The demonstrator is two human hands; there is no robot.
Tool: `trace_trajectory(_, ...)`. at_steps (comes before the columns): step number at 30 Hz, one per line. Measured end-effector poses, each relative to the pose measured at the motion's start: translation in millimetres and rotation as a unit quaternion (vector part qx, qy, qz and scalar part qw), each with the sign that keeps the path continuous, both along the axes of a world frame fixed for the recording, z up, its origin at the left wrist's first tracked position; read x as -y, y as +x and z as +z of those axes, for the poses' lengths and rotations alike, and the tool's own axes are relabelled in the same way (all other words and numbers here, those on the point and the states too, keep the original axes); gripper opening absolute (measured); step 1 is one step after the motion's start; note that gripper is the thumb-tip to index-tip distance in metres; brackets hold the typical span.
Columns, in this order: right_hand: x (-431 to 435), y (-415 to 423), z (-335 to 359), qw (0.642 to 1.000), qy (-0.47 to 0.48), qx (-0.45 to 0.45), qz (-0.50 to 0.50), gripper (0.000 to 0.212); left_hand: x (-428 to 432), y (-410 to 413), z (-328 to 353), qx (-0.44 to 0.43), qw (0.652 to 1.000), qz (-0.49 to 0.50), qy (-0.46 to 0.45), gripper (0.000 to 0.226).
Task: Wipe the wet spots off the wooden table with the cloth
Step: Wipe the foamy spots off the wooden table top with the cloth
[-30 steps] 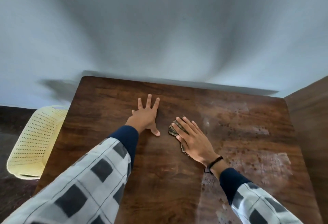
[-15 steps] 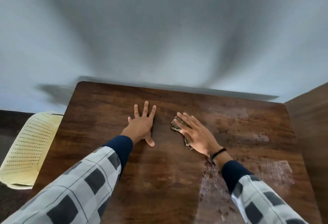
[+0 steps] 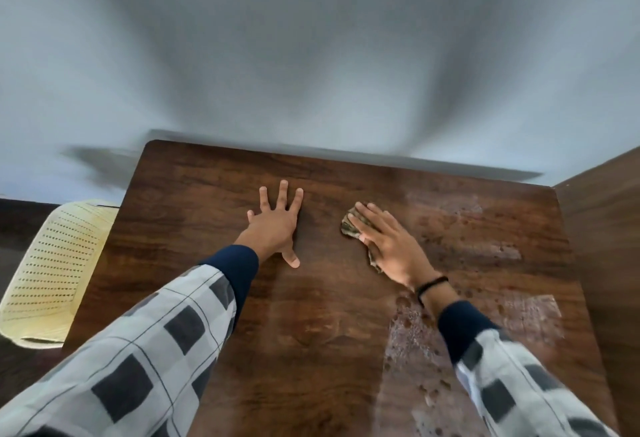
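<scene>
Cloth (image 3: 349, 227): small, crumpled, mottled brown and tan, close in tone to the wood under it. Bunched into a wad, not spread out. Only its left edge and a narrow strip along the lower side show; the rest is covered.

Position: centre of the frame, slightly right, on the far half of the wooden table (image 3: 311, 332). It lies flat on the surface under the right hand (image 3: 394, 249). The fingers (image 3: 372, 220) are stretched out nearly straight and close together on top of it, pressing it down with the palm rather than curling round it. The cloth pokes out past the fingertips to the left and below the thumb side.

Left hand (image 3: 277, 225): flat on bare wood, left of the cloth and apart from it, fingers splayed wide, thumb pointing toward the lower frame. It holds nothing.

Wet spots (image 3: 412, 336): pale, filmy patches with dark droplets across the right half of the tabletop, to the right of and below the right hand. The left half looks dark and even.

Other: black wristband (image 3: 431, 286) on the right wrist. Grey-and-white checked sleeves (image 3: 138, 367) with navy cuffs. Pale yellow perforated plastic item (image 3: 52, 273) beside the table's left edge; chair or basket, cannot tell. Grey wall (image 3: 311, 55) behind, blurred.
</scene>
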State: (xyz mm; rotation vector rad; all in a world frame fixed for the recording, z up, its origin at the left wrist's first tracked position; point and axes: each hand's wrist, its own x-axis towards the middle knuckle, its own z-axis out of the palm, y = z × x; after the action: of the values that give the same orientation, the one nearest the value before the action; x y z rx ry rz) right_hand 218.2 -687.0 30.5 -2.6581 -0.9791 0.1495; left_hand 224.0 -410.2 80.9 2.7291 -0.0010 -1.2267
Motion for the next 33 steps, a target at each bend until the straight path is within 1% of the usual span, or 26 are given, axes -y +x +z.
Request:
trace_trajectory(1, 1, 18, 5, 1.000, -0.020, -0.006, -0.007, 0.064, 0, 0, 0, 0.001, 1.000, 0.000, -0.001, 0.155)
trace_trajectory(2, -1, 39, 11, 0.998, -0.036, -0.020, -0.036, 0.066, 0, 0, 0, 0.001, 1.000, -0.001, -0.002, 0.155)
trace_trajectory(4, -7, 74, 21, 0.991, -0.044, -0.054, -0.117, 0.061, -4, -1, 0, 0.006, 1.000, -0.001, -0.002, 0.154)
trace_trajectory(5, -10, 79, 21, 0.986, -0.036, -0.059, -0.154, 0.056, -5, -2, 1, 0.008, 1.000, -0.001, -0.002, 0.154)
trace_trajectory(7, -17, 62, 17, 0.977, -0.019, -0.053, -0.204, 0.054, -6, -3, 0, 0.009, 1.000, -0.002, -0.004, 0.154)
trace_trajectory(9, -21, 17, 6, 0.985, 0.001, -0.020, -0.171, 0.058, -5, -1, -1, 0.011, 1.000, -0.003, -0.004, 0.155)
trace_trajectory(11, -15, -23, -1, 0.998, 0.010, 0.013, -0.064, 0.064, -5, -1, -2, 0.013, 1.000, -0.003, -0.002, 0.156)
trace_trajectory(13, -1, -12, 1, 0.999, -0.004, 0.009, 0.037, 0.066, -3, -1, -2, 0.011, 1.000, -0.002, -0.001, 0.156)
trace_trajectory(14, 3, 6, 5, 0.999, -0.017, 0.007, 0.047, 0.069, -2, -1, -3, 0.010, 1.000, -0.002, -0.002, 0.156)
trace_trajectory(15, 4, 27, 10, 0.999, -0.028, 0.000, 0.030, 0.071, -2, -1, -3, 0.009, 1.000, -0.002, -0.005, 0.155)
trace_trajectory(16, 2, 49, 15, 0.999, -0.036, -0.014, -0.012, 0.070, -3, -2, -3, 0.010, 1.000, -0.001, -0.007, 0.155)
trace_trajectory(18, -5, 81, 22, 0.991, -0.044, -0.046, -0.114, 0.060, -5, -3, -2, 0.013, 1.000, -0.002, -0.007, 0.155)
trace_trajectory(20, -13, 73, 19, 0.980, -0.026, -0.057, -0.188, 0.056, -6, -3, 0, 0.014, 1.000, -0.004, -0.006, 0.155)
trace_trajectory(21, -15, 56, 17, 0.981, -0.017, -0.049, -0.186, 0.059, -5, -3, 0, 0.014, 1.000, -0.003, -0.005, 0.155)
trace_trajectory(23, -13, 6, 7, 0.992, 0.007, -0.022, -0.122, 0.070, -4, -3, 1, 0.013, 1.000, -0.003, -0.004, 0.154)
trace_trajectory(25, -2, -32, 1, 1.000, -0.004, -0.013, -0.002, 0.072, -3, -1, 0, 0.010, 1.000, -0.003, -0.005, 0.154)
trace_trajectory(26, 5, -29, 4, 0.998, -0.023, -0.023, 0.044, 0.070, -2, -1, 0, 0.008, 1.000, -0.002, -0.006, 0.154)
trace_trajectory(27, 11, -13, 8, 0.997, -0.037, -0.027, 0.069, 0.070, -1, 0, 0, 0.007, 1.000, -0.001, -0.005, 0.154)
trace_trajectory(28, 13, 9, 13, 0.996, -0.054, -0.035, 0.065, 0.073, -1, -1, 1, 0.008, 1.000, 0.000, -0.003, 0.154)
trace_trajectory(29, 13, 32, 18, 0.996, -0.068, -0.046, 0.036, 0.075, -2, -1, 1, 0.009, 1.000, -0.002, -0.001, 0.153)
trace_trajectory(31, 7, 70, 24, 0.993, -0.065, -0.066, -0.072, 0.071, -4, -3, 2, 0.013, 1.000, -0.003, -0.001, 0.153)
trace_trajectory(33, -2, 72, 23, 0.981, -0.036, -0.063, -0.182, 0.063, -5, -4, 4, 0.013, 1.000, -0.006, -0.002, 0.153)
